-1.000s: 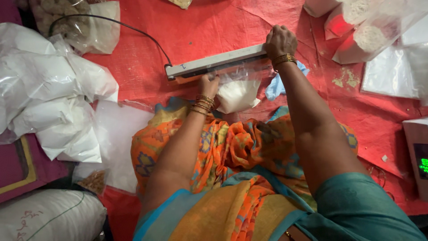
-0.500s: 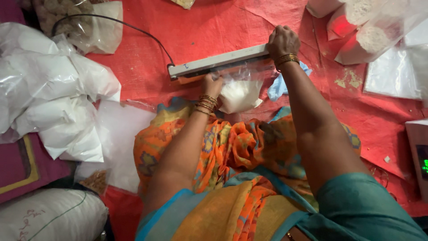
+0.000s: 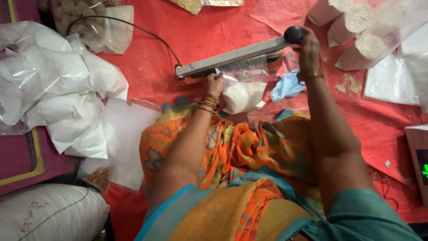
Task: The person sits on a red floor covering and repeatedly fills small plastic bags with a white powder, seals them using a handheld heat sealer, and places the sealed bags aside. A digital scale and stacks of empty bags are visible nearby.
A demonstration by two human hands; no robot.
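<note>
Clear plastic bag with white powder in it lies on the red cloth on the floor, right in front of our knees. Its open top sits under the long grey arm of the bag sealer.

A moment ago we were pressing that arm flat down. Now it has come up at the right end, so the bag's top is no longer squeezed. We think the press on this bag is over, but we cannot see a seal line to be sure.

Our right hand is closed around the arm just below its round black knob. Our left hand has not moved; it pinches the bag's left top corner, just under the arm.

A black cord runs from the sealer's left end up and away. A crumpled blue thing lies just right of the bag; we cannot tell what it is.

Big white bags pile up on our left, and more bags of white powder sit at the top right, cut off by the edge. A grey box with a green light is also cut off. Our lap hides the cloth below the bag.
</note>
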